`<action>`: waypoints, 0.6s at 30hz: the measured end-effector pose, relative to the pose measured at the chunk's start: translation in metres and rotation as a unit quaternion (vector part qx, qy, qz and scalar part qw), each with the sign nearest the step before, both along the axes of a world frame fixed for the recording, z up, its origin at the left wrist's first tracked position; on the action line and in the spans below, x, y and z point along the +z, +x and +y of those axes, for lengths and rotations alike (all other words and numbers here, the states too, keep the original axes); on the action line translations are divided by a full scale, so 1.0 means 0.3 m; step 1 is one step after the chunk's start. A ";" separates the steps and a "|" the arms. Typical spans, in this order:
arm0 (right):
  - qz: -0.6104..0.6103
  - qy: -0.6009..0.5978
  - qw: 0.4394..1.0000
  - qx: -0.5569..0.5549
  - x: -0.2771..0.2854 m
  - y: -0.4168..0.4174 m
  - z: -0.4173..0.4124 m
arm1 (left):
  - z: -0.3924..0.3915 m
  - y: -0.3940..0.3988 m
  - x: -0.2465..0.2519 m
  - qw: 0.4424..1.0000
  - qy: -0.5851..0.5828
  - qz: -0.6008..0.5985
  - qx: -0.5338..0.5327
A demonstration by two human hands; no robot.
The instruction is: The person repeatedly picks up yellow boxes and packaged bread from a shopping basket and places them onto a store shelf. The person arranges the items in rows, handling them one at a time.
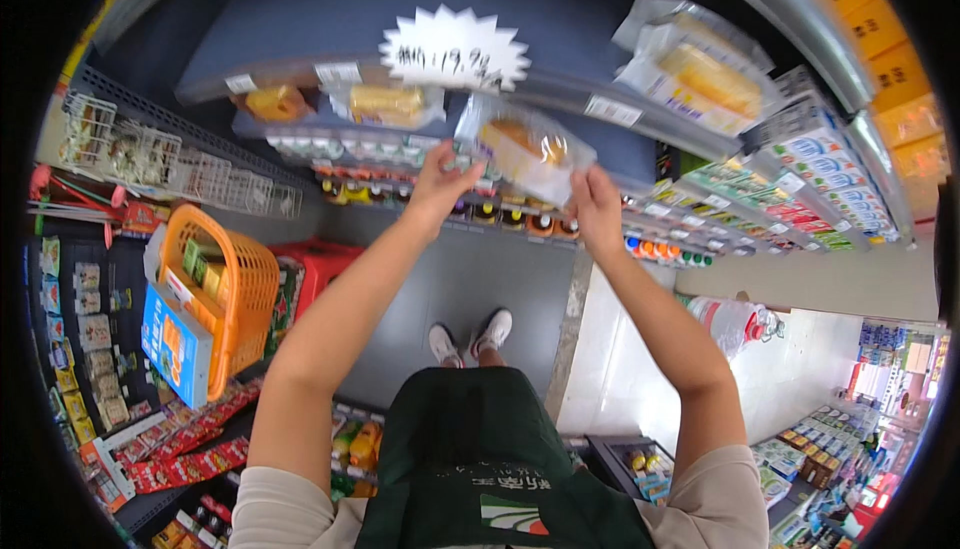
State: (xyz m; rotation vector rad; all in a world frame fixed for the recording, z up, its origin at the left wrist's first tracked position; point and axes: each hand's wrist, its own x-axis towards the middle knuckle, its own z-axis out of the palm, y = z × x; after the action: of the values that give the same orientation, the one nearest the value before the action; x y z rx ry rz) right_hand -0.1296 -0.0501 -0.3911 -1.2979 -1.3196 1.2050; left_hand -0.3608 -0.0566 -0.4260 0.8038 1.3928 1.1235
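A clear-wrapped bread packet (534,145) is held tilted in front of the shelf, its browned top showing through the film. My right hand (598,207) pinches its lower right corner between thumb and fingers. Just left of the packet is my left hand (442,190), thumb and forefinger spread, with nothing between them. On the shelf behind, another wrapped bread (386,104) and a smaller wrapped bun (276,103) sit left of the packet. Wrapped long breads (709,83) lie on the upper shelf at right. A white starburst sign (454,47) with handwriting hangs on the upper shelf's edge.
An orange plastic basket (251,294) with boxes stands at left beside a red crate (322,267). Wire baskets (180,166) line the left shelving. Bottles (517,219) fill the low shelf ahead. Milk cartons (817,166) and large clear bottles (727,320) are at right.
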 end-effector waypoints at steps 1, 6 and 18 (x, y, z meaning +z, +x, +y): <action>0.041 -0.035 0.999 0.000 0.009 0.036 -0.040 | -0.024 -0.013 -0.001 1.000 -0.002 0.010 -0.005; 0.083 -0.062 0.993 0.050 0.193 0.135 -0.195 | -0.128 -0.046 0.220 0.978 -0.110 -0.147 -0.103; 0.067 0.085 0.993 0.052 0.536 0.099 -0.021 | -0.139 -0.131 0.693 0.988 0.047 -0.094 -0.116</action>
State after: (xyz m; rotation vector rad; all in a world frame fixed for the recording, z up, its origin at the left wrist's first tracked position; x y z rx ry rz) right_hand -0.1000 -0.0563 -0.2304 -1.0205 -1.3737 1.2021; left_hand -0.4002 -0.0984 -0.2181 0.8788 1.0660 1.0590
